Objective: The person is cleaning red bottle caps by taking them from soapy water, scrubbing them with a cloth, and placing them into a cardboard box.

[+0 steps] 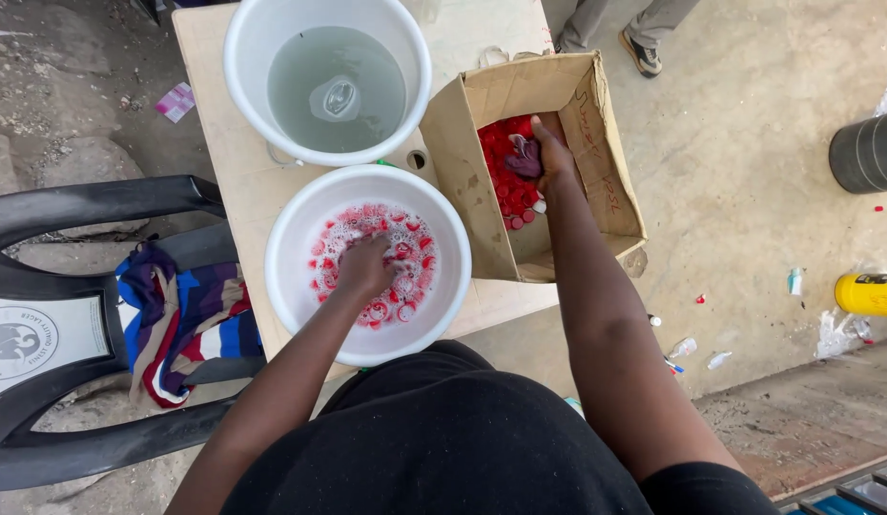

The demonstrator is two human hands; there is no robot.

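Pale wood makes up the small surface, crowded edge to edge with three containers. Farthest from the person stands a white bucket of clear water with one bottle cap sunk at its bottom. Nearer is a white basin of soapy water full of red caps, and to its right a brown cardboard box tipped on its side, holding a heap of dry caps.

Going by the left hand, it is down in the suds, fingers curled among the caps; whether it grips any I cannot tell. The right hand reaches into the box, fingers closed around a dark purple rag lying on the heap.

Risks, as I judge them: the box overhangs the surface's right edge, so a push could tip it and scatter caps over the concrete floor. Stirring hard in the basin could slop foam onto the cardboard and soften it.
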